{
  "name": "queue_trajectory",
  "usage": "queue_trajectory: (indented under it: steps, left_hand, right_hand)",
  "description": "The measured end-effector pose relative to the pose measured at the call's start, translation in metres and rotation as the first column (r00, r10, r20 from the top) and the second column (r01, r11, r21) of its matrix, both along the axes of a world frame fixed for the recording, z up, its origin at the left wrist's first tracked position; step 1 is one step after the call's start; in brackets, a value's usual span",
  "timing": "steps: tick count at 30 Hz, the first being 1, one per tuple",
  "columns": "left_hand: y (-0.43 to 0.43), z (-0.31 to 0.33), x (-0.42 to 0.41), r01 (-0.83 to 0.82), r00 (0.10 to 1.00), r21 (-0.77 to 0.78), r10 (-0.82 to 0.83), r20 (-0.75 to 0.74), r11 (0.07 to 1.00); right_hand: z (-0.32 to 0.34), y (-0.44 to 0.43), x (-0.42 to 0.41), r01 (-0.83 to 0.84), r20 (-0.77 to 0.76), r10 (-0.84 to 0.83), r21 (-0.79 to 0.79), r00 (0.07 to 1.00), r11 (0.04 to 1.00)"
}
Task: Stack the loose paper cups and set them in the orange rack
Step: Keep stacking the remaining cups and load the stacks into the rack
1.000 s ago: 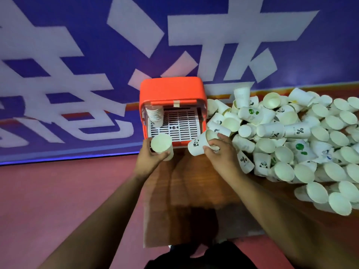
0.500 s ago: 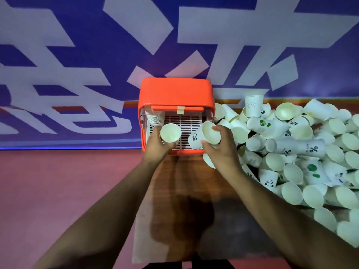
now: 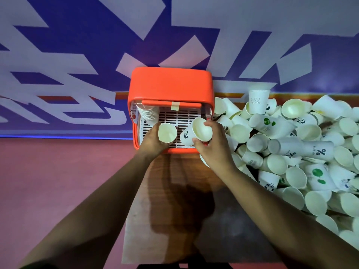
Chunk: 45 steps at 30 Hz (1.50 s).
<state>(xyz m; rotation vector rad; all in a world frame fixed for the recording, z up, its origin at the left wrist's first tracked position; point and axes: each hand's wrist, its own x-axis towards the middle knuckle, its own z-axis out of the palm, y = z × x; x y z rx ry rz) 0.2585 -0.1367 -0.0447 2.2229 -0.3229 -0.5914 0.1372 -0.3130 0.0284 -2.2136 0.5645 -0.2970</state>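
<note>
Just right of the left hand (image 3: 153, 141), which grips one cup (image 3: 167, 133) mouth-up, the right hand (image 3: 213, 146) clasps a panda cup (image 3: 195, 132), tilted toward it, apparently for nesting over the rack (image 3: 171, 84).

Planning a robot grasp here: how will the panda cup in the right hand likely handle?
The panda cup looks like thin paper, so probably light and easily crushed by a hard grip. The right hand holds it near the open rim, likely its stiffest part. Set on its side like the pile, it would probably roll.

Left hand (image 3: 150, 141) holding plain cup (image 3: 167, 133), right hand (image 3: 213, 146) gripping panda cup (image 3: 196, 132), over orange rack (image 3: 171, 84)
</note>
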Motion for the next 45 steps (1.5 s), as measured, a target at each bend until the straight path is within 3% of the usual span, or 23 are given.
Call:
queue_trajectory:
  steps: [6, 9, 13, 19, 27, 32, 38, 45]
  left_hand:
    - [0.017, 0.0, 0.004, 0.076, 0.995, -0.026, -0.077, -0.062, 0.997]
    - [0.031, 0.009, 0.001, -0.044, 0.997, -0.1, 0.037, -0.072, 0.994]
    - [0.039, 0.033, -0.006, -0.192, 0.981, -0.33, 0.174, -0.081, 0.924]
    - [0.036, 0.04, 0.001, -0.115, 0.983, -0.467, 0.032, -0.183, 0.877]
    - [0.033, 0.013, 0.005, -0.04, 0.985, -0.354, -0.023, -0.172, 0.934]
    - [0.037, 0.002, -0.001, 0.022, 0.987, -0.287, -0.066, -0.145, 0.958]
    - [0.033, -0.003, -0.003, 0.027, 0.998, -0.206, -0.037, -0.046, 0.978]
    - [0.037, 0.008, -0.008, -0.058, 0.995, -0.195, 0.041, -0.089, 0.979]
  right_hand:
    - [0.001, 0.004, 0.003, -0.05, -0.011, 0.05, -0.004, 0.999, 0.999]
    - [0.005, 0.012, 0.011, -0.098, -0.005, 0.098, 0.013, 0.995, 0.995]
    - [0.005, 0.028, 0.025, -0.117, 0.031, 0.117, 0.007, 0.993, 0.993]
    - [-0.012, 0.045, 0.039, -0.192, 0.002, 0.192, -0.041, 0.981, 0.981]
    - [-0.034, 0.044, 0.054, -0.289, -0.233, 0.277, -0.02, 0.932, 0.957]
    - [-0.047, 0.038, 0.046, -0.272, -0.302, 0.278, 0.064, 0.912, 0.96]
    - [-0.056, 0.039, 0.044, -0.188, -0.311, 0.226, 0.146, 0.923, 0.971]
    - [-0.037, 0.039, 0.04, -0.215, -0.318, 0.241, 0.114, 0.917, 0.97]
